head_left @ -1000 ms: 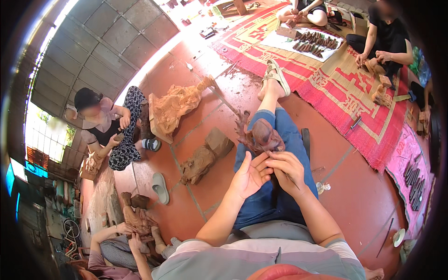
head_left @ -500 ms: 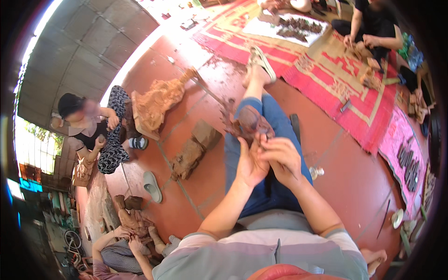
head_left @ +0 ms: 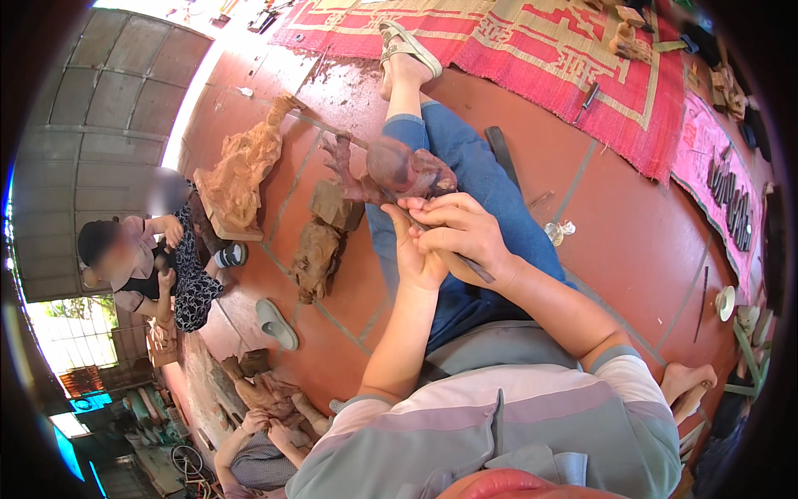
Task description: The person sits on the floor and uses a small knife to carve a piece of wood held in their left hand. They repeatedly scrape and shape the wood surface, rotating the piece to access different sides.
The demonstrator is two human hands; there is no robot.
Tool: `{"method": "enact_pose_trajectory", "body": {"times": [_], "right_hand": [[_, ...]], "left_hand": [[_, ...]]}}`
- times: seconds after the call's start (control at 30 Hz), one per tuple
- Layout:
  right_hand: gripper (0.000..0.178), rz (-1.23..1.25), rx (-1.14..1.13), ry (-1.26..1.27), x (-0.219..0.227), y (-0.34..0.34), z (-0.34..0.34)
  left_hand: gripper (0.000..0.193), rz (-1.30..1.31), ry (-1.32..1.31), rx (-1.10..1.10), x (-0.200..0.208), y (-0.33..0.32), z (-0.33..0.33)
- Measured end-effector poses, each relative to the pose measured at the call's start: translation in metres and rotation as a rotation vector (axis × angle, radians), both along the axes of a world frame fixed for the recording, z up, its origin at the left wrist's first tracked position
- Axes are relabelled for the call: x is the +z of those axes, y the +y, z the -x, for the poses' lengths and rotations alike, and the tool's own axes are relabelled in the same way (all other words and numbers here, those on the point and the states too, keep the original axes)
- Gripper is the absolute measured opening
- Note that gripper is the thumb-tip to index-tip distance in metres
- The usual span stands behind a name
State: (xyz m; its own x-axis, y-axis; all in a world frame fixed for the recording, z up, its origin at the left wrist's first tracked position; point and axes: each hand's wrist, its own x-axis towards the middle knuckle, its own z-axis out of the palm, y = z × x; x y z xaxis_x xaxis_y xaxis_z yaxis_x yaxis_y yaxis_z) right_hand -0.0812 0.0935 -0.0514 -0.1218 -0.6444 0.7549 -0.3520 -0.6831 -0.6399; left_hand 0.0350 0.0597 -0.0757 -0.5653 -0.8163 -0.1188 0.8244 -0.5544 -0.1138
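- The wood carving (head_left: 407,169), a dark reddish figure, sits on the seated person's outstretched leg in blue trousers (head_left: 465,179), up near the knee, with its branching part reaching off the leg toward the floor.
- Off to the left, a tall pale carving (head_left: 241,170) stands on the red tiled floor (head_left: 632,249), with a rough brown wood block (head_left: 320,254) between it and the leg; a green slipper (head_left: 276,324) lies nearer.
- The left hand (head_left: 413,249) sits just under the figure, fingers half-curled, thumb up against the tool; whether it grips the wood I can't tell.
- The right hand (head_left: 457,233) is closed round a thin carving tool (head_left: 453,249), tip at the figure's base.
- To my eye this wants short, shallow strokes, the left thumb steadying the blade and the piece braced firm on the thigh.
- Far right, a red woven mat (head_left: 582,75) and a small white cup (head_left: 726,301).
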Motion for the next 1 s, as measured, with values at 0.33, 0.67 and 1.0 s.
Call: {"method": "enact_pose_trajectory", "body": {"times": [0.33, 0.67, 1.0], "right_hand": [[0.021, 0.006, 0.016, 0.019, 0.001, -0.006, 0.010], [0.010, -0.011, -0.005, 0.176, 0.021, 0.007, 0.002], [0.011, -0.103, 0.061, 0.226, 0.022, 0.008, 0.006]], "left_hand": [[0.036, 0.084, -0.214, 0.074, 0.009, 0.001, 0.015], [0.046, 0.100, 0.099, -0.088, -0.005, 0.003, 0.013], [0.046, 0.064, 0.008, -0.064, -0.010, 0.005, 0.008]]}}
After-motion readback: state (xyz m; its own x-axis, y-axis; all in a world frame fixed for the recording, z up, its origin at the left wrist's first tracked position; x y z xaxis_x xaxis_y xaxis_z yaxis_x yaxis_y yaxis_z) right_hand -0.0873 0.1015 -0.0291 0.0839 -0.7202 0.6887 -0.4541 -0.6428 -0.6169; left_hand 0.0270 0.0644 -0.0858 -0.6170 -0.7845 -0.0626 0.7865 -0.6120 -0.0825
